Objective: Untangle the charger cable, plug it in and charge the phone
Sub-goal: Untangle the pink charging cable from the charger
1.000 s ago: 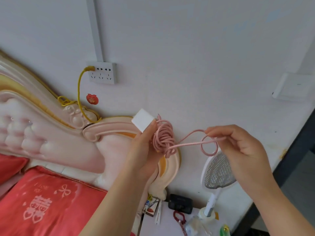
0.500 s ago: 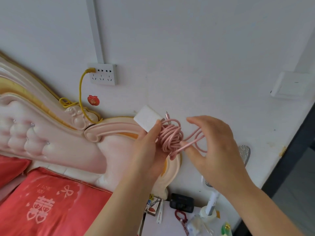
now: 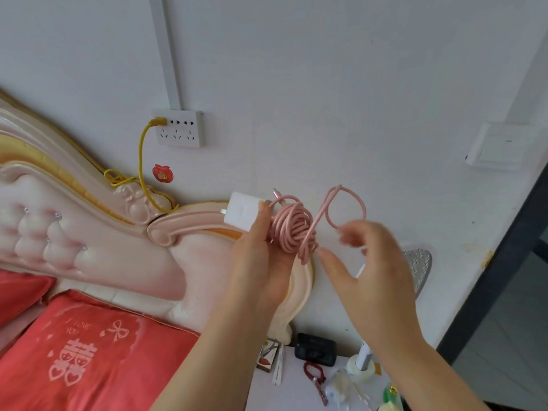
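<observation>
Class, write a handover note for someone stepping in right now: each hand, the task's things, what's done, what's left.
Left hand grips the white charger plug and the pink cable bundle.
Right hand, blurred, is at one loop pulled out; grip unclear.
Wall socket has free outlets beside a yellow plug.
Done: one loop freed.
Left: unwind the rest, plug in, connect the phone, which I cannot spot.
</observation>
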Demonstrator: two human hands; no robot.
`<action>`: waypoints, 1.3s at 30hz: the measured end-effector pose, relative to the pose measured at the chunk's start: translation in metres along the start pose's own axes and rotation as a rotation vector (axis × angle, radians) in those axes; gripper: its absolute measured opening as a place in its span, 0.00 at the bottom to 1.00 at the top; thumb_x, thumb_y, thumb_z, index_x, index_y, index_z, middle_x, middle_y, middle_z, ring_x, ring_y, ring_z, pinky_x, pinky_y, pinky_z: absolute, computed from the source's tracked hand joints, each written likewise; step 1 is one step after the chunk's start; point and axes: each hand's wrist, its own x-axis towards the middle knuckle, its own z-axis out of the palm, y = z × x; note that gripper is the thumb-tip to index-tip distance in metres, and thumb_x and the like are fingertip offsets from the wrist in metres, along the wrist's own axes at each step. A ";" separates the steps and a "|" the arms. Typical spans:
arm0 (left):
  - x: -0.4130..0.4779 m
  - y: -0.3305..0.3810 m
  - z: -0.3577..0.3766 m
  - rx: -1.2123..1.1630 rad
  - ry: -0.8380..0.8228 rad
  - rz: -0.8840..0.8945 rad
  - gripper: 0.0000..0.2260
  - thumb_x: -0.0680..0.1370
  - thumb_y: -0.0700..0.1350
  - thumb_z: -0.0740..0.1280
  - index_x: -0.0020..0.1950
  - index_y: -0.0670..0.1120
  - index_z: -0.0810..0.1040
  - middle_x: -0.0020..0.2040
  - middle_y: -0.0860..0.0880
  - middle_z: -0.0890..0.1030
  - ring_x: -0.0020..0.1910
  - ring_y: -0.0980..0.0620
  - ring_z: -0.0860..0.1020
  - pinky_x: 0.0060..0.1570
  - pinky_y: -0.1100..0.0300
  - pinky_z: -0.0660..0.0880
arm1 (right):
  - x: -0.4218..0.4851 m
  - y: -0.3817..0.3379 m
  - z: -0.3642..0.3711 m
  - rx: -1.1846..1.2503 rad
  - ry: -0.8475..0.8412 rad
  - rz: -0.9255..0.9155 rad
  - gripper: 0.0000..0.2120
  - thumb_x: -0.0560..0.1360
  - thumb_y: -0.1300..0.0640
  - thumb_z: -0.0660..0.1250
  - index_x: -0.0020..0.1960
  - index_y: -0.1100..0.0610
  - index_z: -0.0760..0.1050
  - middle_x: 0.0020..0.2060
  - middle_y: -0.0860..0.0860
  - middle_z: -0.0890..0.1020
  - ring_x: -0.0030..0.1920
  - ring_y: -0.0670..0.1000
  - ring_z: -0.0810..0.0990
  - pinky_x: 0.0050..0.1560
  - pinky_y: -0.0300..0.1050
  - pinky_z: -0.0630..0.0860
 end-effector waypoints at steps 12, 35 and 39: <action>-0.008 0.007 -0.005 0.242 -0.038 0.097 0.25 0.68 0.40 0.68 0.62 0.32 0.71 0.49 0.40 0.78 0.48 0.45 0.77 0.48 0.54 0.74 | -0.004 0.000 0.004 0.078 -0.160 0.168 0.06 0.69 0.52 0.70 0.45 0.50 0.82 0.39 0.44 0.83 0.41 0.42 0.80 0.44 0.32 0.72; 0.007 0.018 -0.029 0.463 0.049 0.016 0.04 0.75 0.43 0.66 0.47 0.48 0.80 0.39 0.51 0.84 0.39 0.54 0.81 0.44 0.53 0.77 | 0.007 0.024 0.000 0.233 -0.103 0.306 0.04 0.75 0.55 0.61 0.46 0.54 0.73 0.39 0.46 0.83 0.41 0.42 0.80 0.43 0.39 0.74; 0.008 0.016 -0.032 0.583 0.019 0.050 0.04 0.75 0.43 0.67 0.46 0.49 0.81 0.39 0.52 0.84 0.38 0.57 0.81 0.39 0.61 0.78 | 0.006 0.023 0.002 0.226 -0.149 0.299 0.05 0.69 0.55 0.70 0.41 0.49 0.73 0.33 0.44 0.81 0.36 0.41 0.78 0.38 0.34 0.72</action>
